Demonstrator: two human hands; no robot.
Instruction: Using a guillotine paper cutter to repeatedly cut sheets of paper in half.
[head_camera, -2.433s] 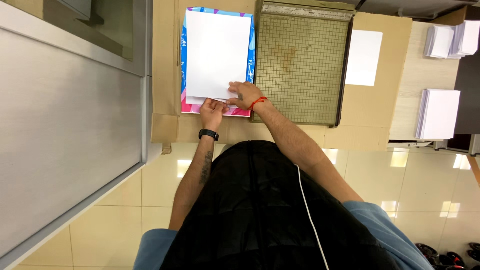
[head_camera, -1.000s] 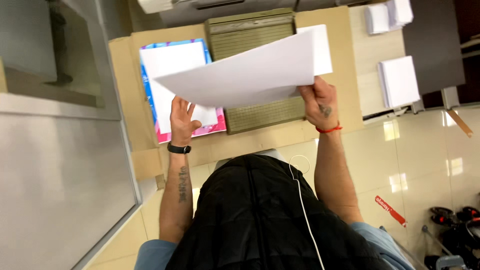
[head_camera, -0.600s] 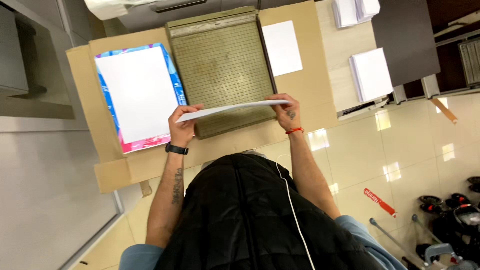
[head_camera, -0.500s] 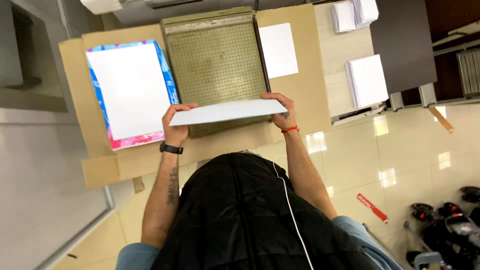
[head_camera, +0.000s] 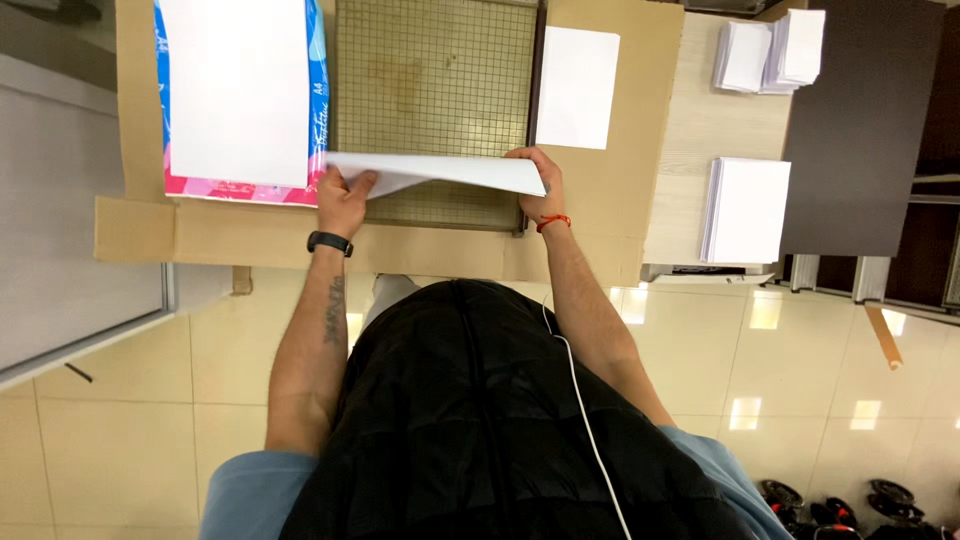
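I hold a thin stack of white paper sheets (head_camera: 440, 170) level over the near part of a gridded paper cutter (head_camera: 432, 85). My left hand (head_camera: 343, 200), with a black band at the wrist, grips the stack's left end. My right hand (head_camera: 538, 182), with a red wrist cord, grips its right end. An opened ream of white paper (head_camera: 238, 90) in a blue and pink wrapper lies to the left of the cutter. Cutter and ream rest on brown cardboard (head_camera: 270, 240).
One small white sheet (head_camera: 577, 87) lies right of the cutter. Stacks of cut white paper (head_camera: 747, 208) sit on a pale table further right, and more stacks (head_camera: 770, 50) behind them. A grey cabinet (head_camera: 70, 260) stands to the left. The floor is glossy beige tile.
I lifted a bundle of sheets off the ream, swung it right and lowered it flat over the cutter. The view has moved closer and centred on the cutter.
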